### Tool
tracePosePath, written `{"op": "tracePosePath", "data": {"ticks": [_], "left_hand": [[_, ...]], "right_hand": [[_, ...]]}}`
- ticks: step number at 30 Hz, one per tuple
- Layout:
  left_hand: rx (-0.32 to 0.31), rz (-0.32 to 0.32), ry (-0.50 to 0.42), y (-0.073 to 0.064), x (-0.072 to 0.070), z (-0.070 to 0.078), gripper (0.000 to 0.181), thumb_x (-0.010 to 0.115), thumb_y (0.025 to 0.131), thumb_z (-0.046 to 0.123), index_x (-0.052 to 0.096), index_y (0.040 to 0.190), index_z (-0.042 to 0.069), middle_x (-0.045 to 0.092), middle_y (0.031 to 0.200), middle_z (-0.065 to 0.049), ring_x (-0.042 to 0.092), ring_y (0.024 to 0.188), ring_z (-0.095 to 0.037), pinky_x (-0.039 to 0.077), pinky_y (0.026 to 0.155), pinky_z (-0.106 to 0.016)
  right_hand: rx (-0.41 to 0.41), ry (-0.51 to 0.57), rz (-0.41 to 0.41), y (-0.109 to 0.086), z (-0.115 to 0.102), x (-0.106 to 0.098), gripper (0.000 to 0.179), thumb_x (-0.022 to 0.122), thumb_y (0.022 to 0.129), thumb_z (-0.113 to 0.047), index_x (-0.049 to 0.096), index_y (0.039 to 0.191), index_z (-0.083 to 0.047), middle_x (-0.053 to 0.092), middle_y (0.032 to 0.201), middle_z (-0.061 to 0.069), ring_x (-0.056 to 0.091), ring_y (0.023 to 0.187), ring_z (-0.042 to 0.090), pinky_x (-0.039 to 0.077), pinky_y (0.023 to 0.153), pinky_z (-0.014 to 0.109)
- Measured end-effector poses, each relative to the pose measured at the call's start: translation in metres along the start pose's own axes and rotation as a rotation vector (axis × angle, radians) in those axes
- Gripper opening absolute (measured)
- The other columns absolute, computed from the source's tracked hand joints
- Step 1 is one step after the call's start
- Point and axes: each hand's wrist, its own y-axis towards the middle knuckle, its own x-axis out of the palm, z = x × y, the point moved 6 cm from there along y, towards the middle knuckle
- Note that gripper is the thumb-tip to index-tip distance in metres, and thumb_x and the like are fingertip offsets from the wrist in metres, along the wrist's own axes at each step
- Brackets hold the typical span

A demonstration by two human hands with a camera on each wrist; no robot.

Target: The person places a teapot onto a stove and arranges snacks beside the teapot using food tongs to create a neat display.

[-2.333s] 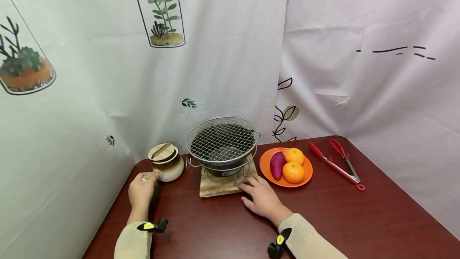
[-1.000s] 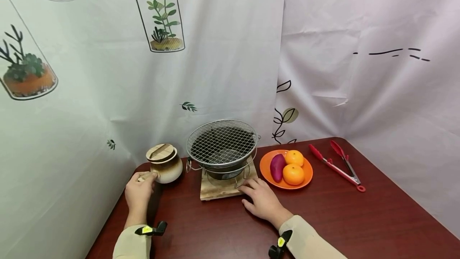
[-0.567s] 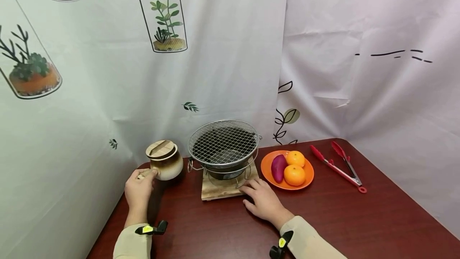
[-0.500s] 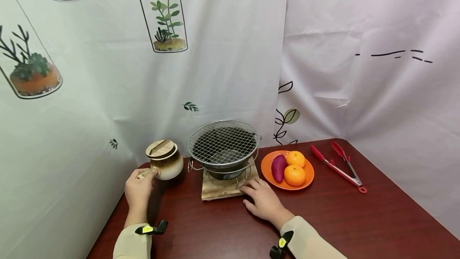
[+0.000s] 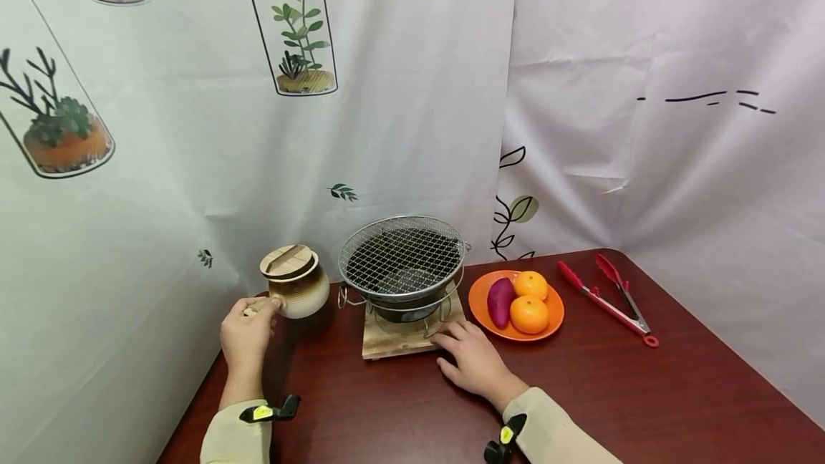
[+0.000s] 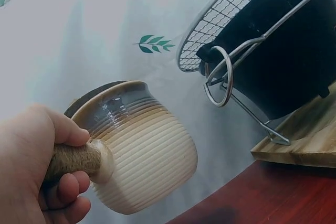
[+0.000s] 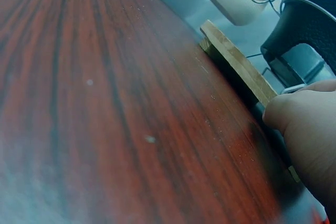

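Note:
My left hand grips the twine-wrapped side handle of a ribbed ceramic teapot, brown at the top and cream below. A flat wooden lid covers the teapot, which hangs a little above the table. Close by on its right stands a small black tabletop grill with a wire mesh top, on a wooden board. My right hand rests at the board's front right corner, fingers loosely bent beside a wire leg. In the right wrist view its thumb lies against the board's edge.
Right of the grill, an orange plate bears a purple sweet potato and two oranges. Red-handled tongs lie spread at the far right of the dark red table. A printed curtain hangs close behind.
My left hand has lifted the teapot off the table and raised it slightly. The right hand stays at the board's corner. The camera view has shifted a little.

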Motion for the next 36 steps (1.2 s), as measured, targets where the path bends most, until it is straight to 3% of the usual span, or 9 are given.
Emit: {"op": "tracePosePath", "data": {"ticks": [10,20,28,36], "left_hand": [[-0.006,0.001,-0.024,-0.003,-0.002,0.003,0.036,0.076,0.089,0.035,0.069,0.112,0.008,0.066,0.061,0.002,0.063,0.049,-0.016,0.048,0.046,-0.026],[0.018,-0.001,-0.049,-0.005,0.000,0.013,0.037,0.076,0.089,0.037,0.070,0.110,0.008,0.067,0.065,-0.002,0.060,0.049,-0.011,0.048,0.048,-0.024],[-0.007,-0.003,-0.071,-0.007,-0.005,0.014,0.035,0.077,0.088,0.035,0.070,0.111,0.009,0.066,0.063,0.005,0.061,0.051,-0.008,0.050,0.049,-0.024],[-0.013,-0.012,-0.066,-0.008,-0.009,0.019,0.033,0.076,0.089,0.035,0.069,0.110,0.010,0.065,0.061,0.005,0.064,0.053,-0.019,0.049,0.048,-0.025]], "right_hand": [[-0.024,-0.018,0.016,0.000,0.002,0.001,0.035,0.075,0.087,-0.031,0.072,0.119,-0.020,0.064,0.119,0.000,0.056,0.113,0.023,0.044,0.101,0.043],[-0.021,-0.024,0.021,-0.001,0.003,-0.003,0.035,0.076,0.086,-0.030,0.072,0.119,-0.020,0.064,0.119,0.000,0.056,0.113,0.023,0.044,0.101,0.043],[-0.017,-0.017,0.009,-0.002,0.002,0.000,0.034,0.075,0.087,-0.031,0.072,0.119,-0.020,0.063,0.119,0.000,0.056,0.113,0.023,0.044,0.102,0.044],[-0.015,-0.015,0.007,-0.001,0.001,0.002,0.034,0.074,0.088,-0.032,0.072,0.120,-0.021,0.063,0.120,-0.001,0.055,0.114,0.022,0.042,0.103,0.043]]}}
